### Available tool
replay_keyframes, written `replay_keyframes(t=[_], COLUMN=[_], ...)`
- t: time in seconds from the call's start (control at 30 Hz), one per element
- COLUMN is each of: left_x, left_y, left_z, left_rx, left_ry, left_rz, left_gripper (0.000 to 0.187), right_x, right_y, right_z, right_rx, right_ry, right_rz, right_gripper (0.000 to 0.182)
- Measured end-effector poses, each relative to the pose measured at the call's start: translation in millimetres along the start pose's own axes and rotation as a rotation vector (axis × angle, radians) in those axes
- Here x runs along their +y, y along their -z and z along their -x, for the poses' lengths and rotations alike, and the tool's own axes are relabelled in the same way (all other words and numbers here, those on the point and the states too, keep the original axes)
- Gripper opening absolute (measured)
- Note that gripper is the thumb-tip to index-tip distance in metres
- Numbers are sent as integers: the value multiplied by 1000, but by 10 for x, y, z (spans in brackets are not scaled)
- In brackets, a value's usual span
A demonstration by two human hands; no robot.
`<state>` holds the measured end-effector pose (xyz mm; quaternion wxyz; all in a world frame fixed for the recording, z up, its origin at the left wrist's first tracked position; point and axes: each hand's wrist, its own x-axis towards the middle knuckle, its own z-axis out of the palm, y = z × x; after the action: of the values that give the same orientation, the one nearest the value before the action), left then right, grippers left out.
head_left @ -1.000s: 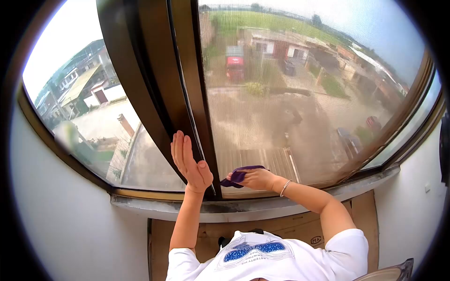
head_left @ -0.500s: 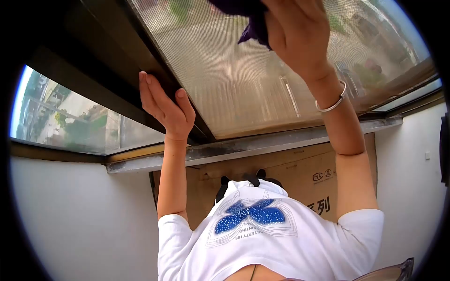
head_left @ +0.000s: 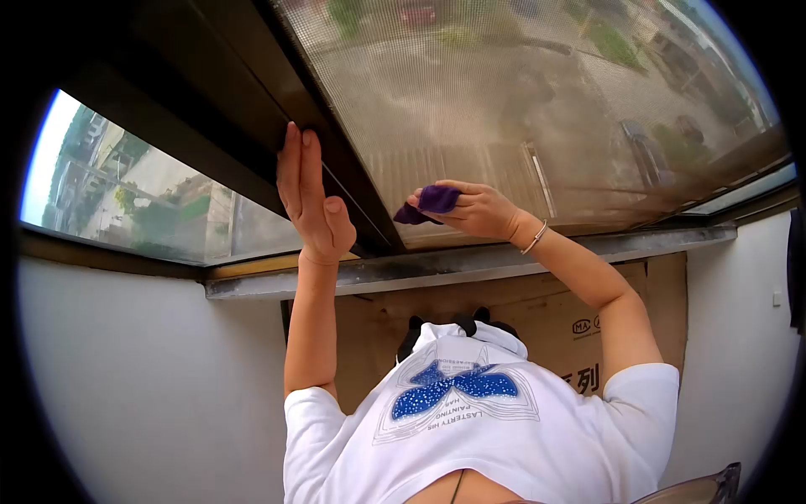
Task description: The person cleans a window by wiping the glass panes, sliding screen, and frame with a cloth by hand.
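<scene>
A dark window frame post runs diagonally beside the mesh-covered window pane. My left hand lies flat against this post, its fingers stretched out and nothing held. Near the pane's lower left corner, my right hand, with a bracelet at the wrist, grips a purple cloth. The cloth is bunched at the fingertips, in front of the lower part of the mesh.
Below the window runs a grey sill. A brown cardboard sheet with printed marks stands beneath it. White walls flank both sides, and a smaller pane is at the left.
My right hand has come down and to the left with the purple cloth, from the upper pane to its lower left corner. My left hand stays on the post, its fingers closer together.
</scene>
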<state>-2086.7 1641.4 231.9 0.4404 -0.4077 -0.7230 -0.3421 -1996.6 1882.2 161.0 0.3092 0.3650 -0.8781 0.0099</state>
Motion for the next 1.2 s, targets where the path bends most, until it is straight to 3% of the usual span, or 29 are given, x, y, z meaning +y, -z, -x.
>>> replay_keyframes(t=[0.1, 0.17, 0.2, 0.23, 0.3, 0.37, 0.53, 0.63, 0.7, 0.77, 0.83, 0.9, 0.97, 1.07, 1.13, 1.2], left_x=[147, 177, 140, 73, -34, -154, -322, -292, -280, -252, -212, -221, -193, -211, -178, -104], left_y=[205, 283, 305, 316, 245, 150, 197, 199, 172, 132, 117, 86, 45, 24, -3, -80], left_z=[-134, -220, -268, -321, -378, -408, -329, -331, -323, -357, -358, -365, -373, -365, -372, -398], left_rx=[-90, 95, 90, 207, 323, 420, 332, 307, 345, 379, 311, 311, 330, 312, 306, 338], left_ry=[173, 206, 207, 148, 90, -2, -105, -90, -91, -102, -87, -100, -95, -99, -92, -77], left_rz=[117, 115, 113, 62, 2, 112, -49, -103, -89, -53, -241, -179, -284, -289, -337, -304], left_gripper=[81, 80, 80, 78, 77, 70, 68, 70, 66, 63, 58, 56, 61, 66, 67, 66], right_x=[165, 272, 331, 273, 153, -1, -415, -507, -472, -302, -47, 246, 620, 1065, 1193, 1116], right_y=[677, 988, 1085, 982, 777, 361, -1016, -1233, -1175, -721, 27, 609, 1490, 2429, 2778, 2658], right_z=[-742, -1194, -1403, -1494, -1676, -1456, -180, 138, 168, -46, -395, -628, -942, -1055, -1110, -1006], right_rx=[367, 625, 756, 745, 717, 533, -135, -146, -245, -222, -10, 246, 337, 642, 799, 711], right_ry=[-46, -156, -177, -127, -30, 53, 193, 218, 209, 215, 215, 91, 34, -126, -148, -188], right_rz=[241, 264, 259, 212, 116, 90, -140, -82, -198, -130, -2, 249, 507, 577, 541, 636], right_gripper=[29, 38, 40, 36, 29, 31, 33, 28, 26, 25, 28, 39, 40, 41, 42, 38])
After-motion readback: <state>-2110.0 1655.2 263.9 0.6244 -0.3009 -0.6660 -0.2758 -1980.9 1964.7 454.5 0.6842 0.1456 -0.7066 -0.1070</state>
